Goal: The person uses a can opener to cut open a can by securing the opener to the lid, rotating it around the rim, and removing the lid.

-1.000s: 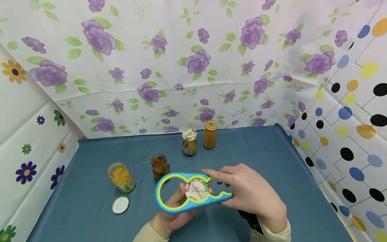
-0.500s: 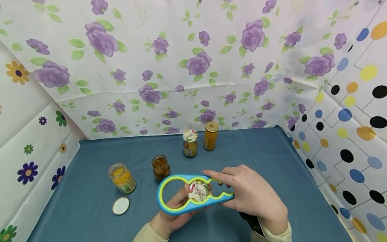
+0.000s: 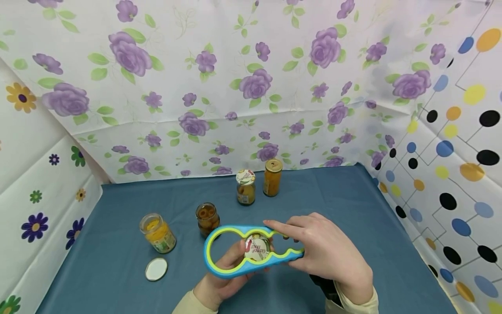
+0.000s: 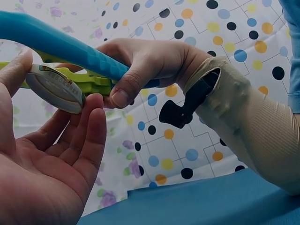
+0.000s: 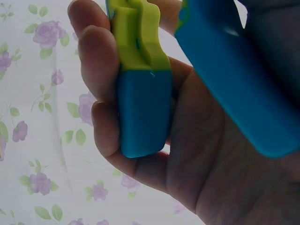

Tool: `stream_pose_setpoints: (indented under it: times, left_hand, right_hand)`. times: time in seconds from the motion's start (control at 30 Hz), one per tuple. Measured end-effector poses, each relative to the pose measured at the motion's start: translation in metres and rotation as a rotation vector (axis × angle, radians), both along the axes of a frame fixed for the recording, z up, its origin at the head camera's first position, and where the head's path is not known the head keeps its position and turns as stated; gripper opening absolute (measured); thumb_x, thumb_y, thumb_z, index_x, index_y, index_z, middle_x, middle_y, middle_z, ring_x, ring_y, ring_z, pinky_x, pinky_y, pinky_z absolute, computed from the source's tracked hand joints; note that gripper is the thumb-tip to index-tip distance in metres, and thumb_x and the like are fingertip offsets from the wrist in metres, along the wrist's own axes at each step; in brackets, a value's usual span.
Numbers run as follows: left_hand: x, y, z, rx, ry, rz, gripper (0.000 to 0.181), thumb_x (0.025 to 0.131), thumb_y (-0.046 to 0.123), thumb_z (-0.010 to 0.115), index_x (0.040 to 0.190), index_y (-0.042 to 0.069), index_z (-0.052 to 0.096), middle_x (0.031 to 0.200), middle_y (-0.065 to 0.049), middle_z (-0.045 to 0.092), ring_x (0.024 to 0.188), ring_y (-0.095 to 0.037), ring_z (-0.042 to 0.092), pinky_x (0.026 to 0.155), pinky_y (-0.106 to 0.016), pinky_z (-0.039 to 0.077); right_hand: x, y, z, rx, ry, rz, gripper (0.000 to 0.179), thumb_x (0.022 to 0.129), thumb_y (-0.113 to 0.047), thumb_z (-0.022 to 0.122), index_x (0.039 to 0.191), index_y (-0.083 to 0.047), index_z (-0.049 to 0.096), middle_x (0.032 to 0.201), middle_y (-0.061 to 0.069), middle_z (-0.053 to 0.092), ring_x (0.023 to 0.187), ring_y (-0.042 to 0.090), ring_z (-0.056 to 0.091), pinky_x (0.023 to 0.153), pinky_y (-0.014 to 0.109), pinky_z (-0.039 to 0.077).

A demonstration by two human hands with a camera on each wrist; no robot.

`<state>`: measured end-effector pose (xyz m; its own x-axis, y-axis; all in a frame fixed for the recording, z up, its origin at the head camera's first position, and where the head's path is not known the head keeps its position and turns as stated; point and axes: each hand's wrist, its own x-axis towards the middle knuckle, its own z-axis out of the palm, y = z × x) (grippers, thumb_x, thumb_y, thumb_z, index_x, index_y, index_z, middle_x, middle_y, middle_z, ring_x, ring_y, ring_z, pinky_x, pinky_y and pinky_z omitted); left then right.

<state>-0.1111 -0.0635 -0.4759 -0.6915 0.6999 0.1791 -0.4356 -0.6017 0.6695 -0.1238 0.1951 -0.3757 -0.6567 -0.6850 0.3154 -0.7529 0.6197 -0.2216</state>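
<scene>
My right hand (image 3: 327,250) grips the handle end of a blue and yellow-green jar opener (image 3: 223,274), whose two arms show on either side of the palm in the right wrist view. A round lid (image 3: 257,247) with a printed white top sits within the opener's middle opening. From below, my left hand (image 3: 221,285) holds this lid by its edge between thumb and fingers. The left wrist view shows the lid's pale underside (image 4: 56,91), with no jar beneath it. Both hands are raised above the blue tablecloth.
Left of the opener stand an uncapped jar of orange contents (image 3: 158,235) and an uncapped brown jar (image 3: 208,220). A white lid (image 3: 156,269) lies on the cloth (image 3: 98,261). Two capped jars, one patterned-lidded (image 3: 245,189) and one gold-lidded (image 3: 272,179), stand near the back curtain.
The lid has turned a little within the opener's opening, and its print now sits at a different angle. The opener has shifted slightly right; both hands keep their hold.
</scene>
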Motion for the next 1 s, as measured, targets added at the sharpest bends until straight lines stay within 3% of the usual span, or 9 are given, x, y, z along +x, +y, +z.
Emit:
stream_pose_setpoints:
  times: [0.4,0.6,0.73,0.87,1.0]
  left_hand:
    - [-0.001,-0.003,0.003,-0.031,-0.009,0.011,0.047,0.116,0.042,0.043,0.148,0.012,0.058,0.134,-0.002,0.068,0.11,-0.012,0.067,0.099,-0.029,0.053]
    - [-0.004,-0.008,0.01,-0.167,-0.065,0.072,0.046,0.111,0.045,0.055,0.145,0.014,0.061,0.13,-0.001,0.067,0.116,-0.014,0.064,0.102,-0.031,0.051]
    - [-0.006,-0.01,0.013,-0.271,-0.085,0.121,0.057,0.109,0.043,0.061,0.153,0.007,0.055,0.132,-0.003,0.067,0.117,-0.016,0.064,0.102,-0.033,0.049]
    - [-0.006,-0.016,0.015,-0.366,-0.053,0.156,0.064,0.11,0.04,0.06,0.158,0.0,0.046,0.134,-0.004,0.066,0.119,-0.016,0.064,0.105,-0.036,0.047]
    - [-0.008,-0.021,0.013,-0.473,0.017,0.193,0.056,0.112,0.037,0.057,0.156,0.002,0.05,0.137,-0.005,0.065,0.127,-0.02,0.061,0.109,-0.04,0.044]
  right_hand:
    - [0.0,0.002,0.001,-0.014,0.009,-0.01,0.099,0.069,-0.027,0.104,0.155,-0.04,0.056,0.106,-0.018,0.071,0.082,0.001,0.055,0.078,0.036,0.05]
    - [0.0,0.005,0.0,-0.018,0.012,-0.02,0.096,0.07,-0.028,0.103,0.154,-0.037,0.058,0.109,-0.017,0.072,0.086,0.002,0.06,0.08,0.038,0.053]
    - [0.0,0.007,-0.001,-0.023,0.011,-0.022,0.094,0.071,-0.028,0.103,0.154,-0.037,0.059,0.11,-0.017,0.072,0.087,0.003,0.061,0.081,0.038,0.053]
    - [-0.001,0.009,-0.001,-0.016,0.004,-0.04,0.093,0.074,-0.029,0.101,0.155,-0.038,0.058,0.11,-0.015,0.072,0.086,0.004,0.06,0.08,0.038,0.052]
    - [-0.002,0.011,0.0,-0.012,0.007,-0.058,0.093,0.074,-0.03,0.101,0.155,-0.04,0.057,0.11,-0.014,0.073,0.083,0.004,0.058,0.078,0.037,0.051]
